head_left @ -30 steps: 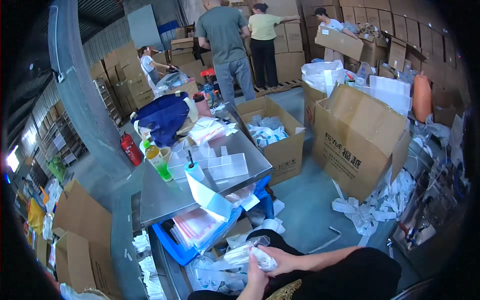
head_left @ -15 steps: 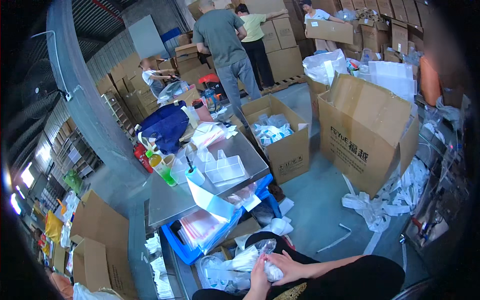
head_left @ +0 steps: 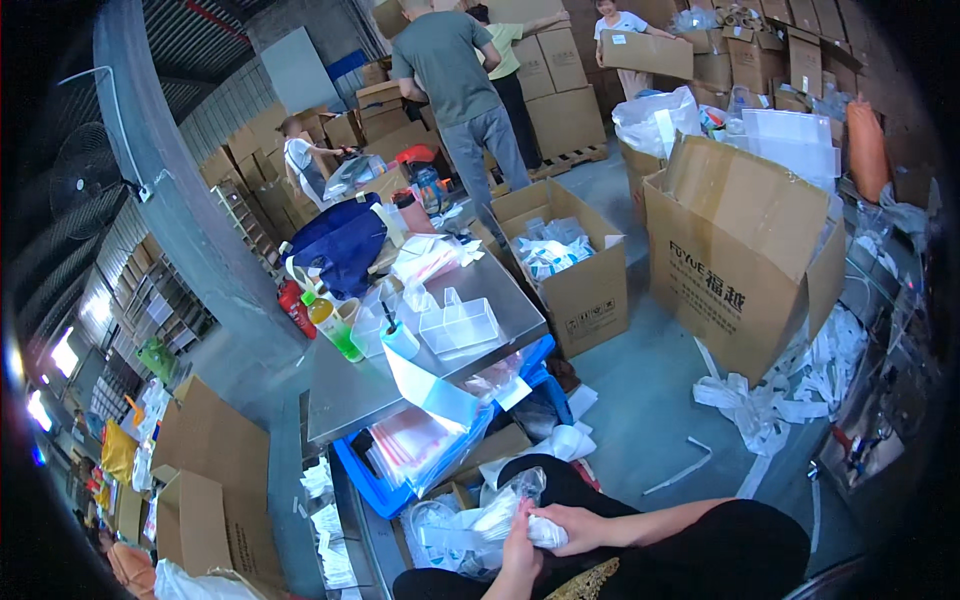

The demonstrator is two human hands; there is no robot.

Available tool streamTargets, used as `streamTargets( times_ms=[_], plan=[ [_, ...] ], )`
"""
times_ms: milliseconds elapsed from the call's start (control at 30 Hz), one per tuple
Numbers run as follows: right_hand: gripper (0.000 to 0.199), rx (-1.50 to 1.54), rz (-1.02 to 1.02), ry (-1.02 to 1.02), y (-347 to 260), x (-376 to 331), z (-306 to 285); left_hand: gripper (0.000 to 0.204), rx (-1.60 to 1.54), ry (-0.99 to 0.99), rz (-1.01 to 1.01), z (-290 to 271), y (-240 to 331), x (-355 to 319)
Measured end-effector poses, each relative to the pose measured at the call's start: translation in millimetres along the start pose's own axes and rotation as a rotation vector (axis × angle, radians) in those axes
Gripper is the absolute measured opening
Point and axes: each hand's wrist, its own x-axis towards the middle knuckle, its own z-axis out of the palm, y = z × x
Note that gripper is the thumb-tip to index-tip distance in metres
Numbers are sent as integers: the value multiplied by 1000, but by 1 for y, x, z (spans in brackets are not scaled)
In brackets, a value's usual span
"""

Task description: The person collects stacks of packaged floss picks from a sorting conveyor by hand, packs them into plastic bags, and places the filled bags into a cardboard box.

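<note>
Low in front of me, over my lap, both hands are closed around a clear plastic bag with white contents (head_left: 546, 531). My left hand (head_left: 521, 546) grips its near side, fingers pointing up. From the right, my right hand (head_left: 576, 527) wraps over the white part. What exactly is inside cannot be made out. Just left of my hands lies a pile of clear bags with white and blue pieces (head_left: 440, 535), partly in a carton. Beyond it, a blue crate (head_left: 368, 487) holds stacked pinkish-white plastic sleeves (head_left: 420, 443).
A metal table (head_left: 350, 400) carries a clear plastic tray (head_left: 460, 328), a label roll (head_left: 400, 340) and a green bottle (head_left: 333, 328). Cartons (head_left: 600, 315) stand beyond it and a large one (head_left: 715, 290) to the right, near white strip scraps (head_left: 750, 415). Several people work at the back.
My view has shifted slightly, so the scene sits a little to the right. Both hands stay on the bag, with my right fingers bunched closer around it. A person at the back has shifted left with a carton.
</note>
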Motion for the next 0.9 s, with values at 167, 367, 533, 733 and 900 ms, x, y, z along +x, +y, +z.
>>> streamTargets(
  times_ms=[167, 367, 533, 733, 900],
  plan=[
    [71, 455, -21, 37, -10, 16, -19, 44, 432, 152, -310, 0, 78, -21],
    [54, 1121, 343, -230, -24, 31, -15, 48, 2062, -47, 321, -14, 104, -30],
    [50, 1213, 424, -362, -36, 33, -9, 56, 1477, -403, 605, -45, 95, -34],
    [60, 1228, 483, -500, -30, 19, -19, 64, 222, -476, 208, -28, 49, -42],
    [62, 478, 418, -402, -23, 27, -10, 56, 1454, -561, 621, 13, 74, -44]
  ],
)
